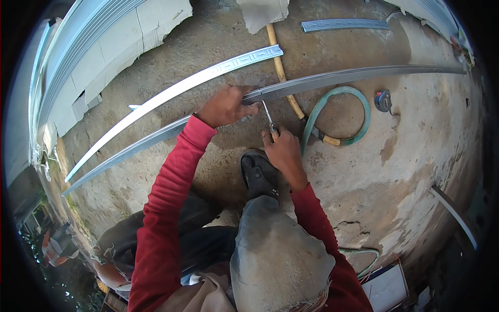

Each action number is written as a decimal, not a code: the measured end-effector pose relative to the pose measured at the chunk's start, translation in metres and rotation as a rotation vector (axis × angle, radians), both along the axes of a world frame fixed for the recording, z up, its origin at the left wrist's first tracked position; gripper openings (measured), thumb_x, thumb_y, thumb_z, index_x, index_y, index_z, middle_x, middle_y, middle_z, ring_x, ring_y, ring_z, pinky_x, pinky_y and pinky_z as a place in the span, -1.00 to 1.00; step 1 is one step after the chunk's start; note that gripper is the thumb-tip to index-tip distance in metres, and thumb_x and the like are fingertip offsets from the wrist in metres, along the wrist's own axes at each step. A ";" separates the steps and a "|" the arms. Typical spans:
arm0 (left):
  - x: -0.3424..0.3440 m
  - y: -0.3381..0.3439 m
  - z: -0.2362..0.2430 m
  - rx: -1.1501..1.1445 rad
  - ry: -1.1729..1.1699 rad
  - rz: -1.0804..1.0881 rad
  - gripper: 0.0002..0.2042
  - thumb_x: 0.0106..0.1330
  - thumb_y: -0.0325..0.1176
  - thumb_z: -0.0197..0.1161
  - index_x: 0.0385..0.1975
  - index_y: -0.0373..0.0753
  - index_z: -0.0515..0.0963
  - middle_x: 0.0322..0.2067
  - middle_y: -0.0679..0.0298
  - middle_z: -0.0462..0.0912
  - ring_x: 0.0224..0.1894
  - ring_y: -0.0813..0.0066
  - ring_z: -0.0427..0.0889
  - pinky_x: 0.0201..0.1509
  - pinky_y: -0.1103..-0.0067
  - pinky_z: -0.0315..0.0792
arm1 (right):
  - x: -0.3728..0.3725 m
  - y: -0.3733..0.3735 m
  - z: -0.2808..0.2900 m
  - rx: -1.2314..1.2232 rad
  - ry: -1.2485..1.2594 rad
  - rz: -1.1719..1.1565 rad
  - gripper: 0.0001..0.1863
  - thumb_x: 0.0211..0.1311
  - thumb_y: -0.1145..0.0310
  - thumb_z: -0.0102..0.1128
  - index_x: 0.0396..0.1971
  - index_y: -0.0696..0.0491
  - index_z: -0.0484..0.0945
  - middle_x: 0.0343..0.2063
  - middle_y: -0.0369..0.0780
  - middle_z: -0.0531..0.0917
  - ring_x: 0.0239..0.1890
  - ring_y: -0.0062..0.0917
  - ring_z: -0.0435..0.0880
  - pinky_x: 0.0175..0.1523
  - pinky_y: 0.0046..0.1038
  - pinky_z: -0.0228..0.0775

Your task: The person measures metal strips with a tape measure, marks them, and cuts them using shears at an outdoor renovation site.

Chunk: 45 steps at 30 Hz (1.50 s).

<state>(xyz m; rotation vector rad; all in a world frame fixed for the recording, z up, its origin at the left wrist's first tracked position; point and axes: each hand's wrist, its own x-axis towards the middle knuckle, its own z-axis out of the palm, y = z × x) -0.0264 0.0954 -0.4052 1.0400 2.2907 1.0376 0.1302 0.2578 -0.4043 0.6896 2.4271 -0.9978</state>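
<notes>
My left hand (224, 108) grips a long grey metal channel (343, 75) that runs across the view, its fingers round the bar just left of a dark mark or seam. My right hand (285, 156) is closed on a tool (266, 112) with a long, thin silver shaft, whose tip touches or nearly touches the channel beside my left hand; its handle is mostly hidden by my fingers. Above the channel lies a brighter silver strip (171, 93) with stamped slots. My shod foot (260, 171) is on the concrete below my hands.
A wooden pole (275, 47) lies under the channel, beside a looped green hose (366, 112) and a tape measure (383, 100). A short channel (343, 25) lies at the back. Stacked sheets (119, 47) fill the upper left. Another strip (452, 213) is at the right.
</notes>
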 end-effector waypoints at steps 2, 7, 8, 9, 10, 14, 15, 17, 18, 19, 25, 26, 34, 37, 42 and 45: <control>0.004 0.000 -0.002 0.012 0.092 0.032 -0.60 0.23 -0.19 0.40 -0.11 -0.40 0.60 -0.51 -0.13 0.62 -0.46 -0.04 0.66 -0.28 0.27 0.50 | -0.001 -0.002 0.001 0.001 0.019 0.004 -0.58 0.29 0.09 0.23 -0.35 0.24 0.56 -0.40 0.17 0.67 -0.24 0.15 0.67 -0.10 0.00 0.50; 0.006 0.002 0.003 -0.168 0.125 0.057 -0.52 0.27 -0.04 0.34 -0.06 -0.38 0.59 -0.54 -0.13 0.61 -0.42 -0.10 0.66 -0.25 0.23 0.50 | -0.002 -0.010 0.002 0.015 0.052 -0.008 -0.59 0.30 0.10 0.23 -0.38 0.24 0.55 -0.40 0.19 0.66 -0.27 0.16 0.67 -0.13 0.02 0.50; 0.006 0.002 0.005 -0.183 0.118 0.059 -0.52 0.27 -0.04 0.34 -0.06 -0.38 0.59 -0.54 -0.13 0.61 -0.42 -0.10 0.66 -0.25 0.23 0.50 | -0.002 -0.012 0.002 0.027 0.067 -0.028 -0.59 0.30 0.11 0.23 -0.39 0.24 0.54 -0.42 0.19 0.66 -0.29 0.16 0.67 -0.15 0.03 0.50; 0.006 0.003 0.007 -0.199 0.111 0.062 -0.50 0.27 0.00 0.33 -0.05 -0.37 0.59 -0.54 -0.11 0.62 -0.43 -0.09 0.66 -0.25 0.22 0.49 | -0.002 -0.014 0.002 0.047 0.088 -0.050 -0.59 0.30 0.11 0.24 -0.39 0.23 0.54 -0.43 0.19 0.66 -0.31 0.16 0.67 -0.17 0.03 0.50; 0.005 0.004 0.009 -0.203 0.113 0.064 -0.48 0.27 0.04 0.32 -0.04 -0.35 0.60 -0.54 -0.10 0.63 -0.43 -0.07 0.67 -0.25 0.21 0.49 | -0.003 -0.014 0.002 0.037 0.082 -0.050 -0.59 0.30 0.11 0.24 -0.39 0.23 0.54 -0.43 0.19 0.66 -0.31 0.16 0.67 -0.17 0.03 0.50; 0.008 0.005 0.012 -0.256 0.117 0.075 -0.45 0.26 0.11 0.32 -0.01 -0.30 0.61 -0.56 -0.04 0.64 -0.44 -0.02 0.68 -0.26 0.23 0.51 | -0.003 -0.015 0.002 0.040 0.121 -0.065 -0.61 0.31 0.12 0.23 -0.40 0.22 0.53 -0.46 0.17 0.66 -0.34 0.17 0.66 -0.21 0.03 0.50; 0.009 0.006 0.012 -0.268 0.176 0.084 -0.43 0.24 0.14 0.31 0.00 -0.27 0.61 -0.57 -0.01 0.64 -0.44 0.00 0.69 -0.26 0.23 0.51 | -0.003 -0.015 0.002 0.045 0.121 -0.063 -0.61 0.31 0.13 0.23 -0.41 0.22 0.53 -0.47 0.17 0.66 -0.35 0.17 0.66 -0.22 0.04 0.50; 0.010 0.006 0.011 -0.278 0.234 0.094 -0.42 0.23 0.17 0.31 0.01 -0.24 0.62 -0.58 0.02 0.65 -0.43 0.02 0.69 -0.26 0.24 0.52 | -0.002 -0.014 0.002 0.030 0.114 -0.063 -0.61 0.32 0.13 0.23 -0.41 0.22 0.53 -0.47 0.17 0.66 -0.35 0.17 0.66 -0.21 0.04 0.49; 0.011 0.007 0.011 -0.308 0.222 0.095 -0.42 0.23 0.18 0.31 0.01 -0.22 0.62 -0.58 0.03 0.64 -0.41 0.01 0.69 -0.25 0.23 0.53 | -0.002 -0.014 0.002 0.037 0.120 -0.069 -0.61 0.32 0.13 0.23 -0.41 0.21 0.53 -0.46 0.17 0.66 -0.34 0.16 0.66 -0.21 0.04 0.49; 0.011 0.007 0.011 -0.322 0.212 0.098 -0.42 0.23 0.18 0.31 0.01 -0.20 0.63 -0.58 0.04 0.64 -0.39 0.01 0.69 -0.24 0.23 0.53 | -0.002 -0.013 0.001 0.026 0.109 -0.064 -0.61 0.32 0.13 0.23 -0.41 0.21 0.53 -0.46 0.17 0.66 -0.34 0.16 0.66 -0.21 0.04 0.49; 0.012 0.009 0.018 -0.365 0.227 0.055 -0.47 0.23 0.05 0.34 0.06 -0.20 0.54 -0.50 0.00 0.67 -0.37 -0.07 0.69 -0.25 0.16 0.54 | -0.004 -0.014 -0.008 0.054 0.145 -0.091 -0.61 0.31 0.13 0.24 -0.43 0.22 0.53 -0.48 0.18 0.65 -0.33 0.18 0.65 -0.21 0.06 0.48; 0.013 0.009 0.020 -0.368 0.227 0.058 -0.47 0.23 0.05 0.34 0.06 -0.20 0.54 -0.50 0.00 0.67 -0.37 -0.07 0.69 -0.25 0.16 0.54 | -0.004 -0.014 -0.010 0.046 0.142 -0.099 -0.60 0.31 0.12 0.25 -0.45 0.22 0.53 -0.48 0.19 0.64 -0.33 0.18 0.65 -0.21 0.06 0.48; 0.013 0.015 0.018 -0.330 0.230 -0.028 -0.53 0.33 -0.10 0.29 0.09 -0.29 0.45 -0.47 -0.01 0.69 -0.36 -0.04 0.72 -0.32 0.23 0.56 | 0.009 0.000 -0.038 0.095 0.237 -0.120 -0.69 0.21 0.20 0.29 -0.47 0.17 0.54 -0.50 0.18 0.63 -0.34 0.20 0.64 -0.18 0.09 0.47; -0.021 0.016 0.016 0.113 -0.465 -0.304 -0.46 0.37 -0.13 0.29 0.23 -0.28 0.33 -0.45 0.11 0.71 -0.37 0.19 0.75 -0.45 0.42 0.57 | 0.023 0.008 -0.043 0.073 0.230 -0.094 -0.73 0.16 0.23 0.29 -0.46 0.15 0.52 -0.52 0.18 0.63 -0.36 0.20 0.63 -0.18 0.10 0.47; -0.048 -0.001 0.028 -0.205 -0.728 -0.052 -0.32 0.29 -0.24 0.41 0.31 -0.34 0.22 -0.37 0.13 0.69 -0.45 0.43 0.70 -0.52 0.58 0.60 | 0.034 0.001 -0.033 -0.042 0.177 -0.154 -0.60 0.22 0.12 0.32 -0.44 0.20 0.48 -0.52 0.18 0.62 -0.36 0.20 0.63 -0.26 0.05 0.48; -0.041 0.004 0.031 -0.029 -0.474 -0.036 -0.60 0.24 -0.22 0.44 -0.17 -0.49 0.56 -0.59 0.14 0.65 -0.63 0.43 0.63 -0.57 0.52 0.51 | 0.028 -0.005 -0.018 -0.053 0.196 -0.128 -0.56 0.25 0.09 0.31 -0.43 0.22 0.47 -0.50 0.18 0.63 -0.38 0.20 0.63 -0.27 0.04 0.47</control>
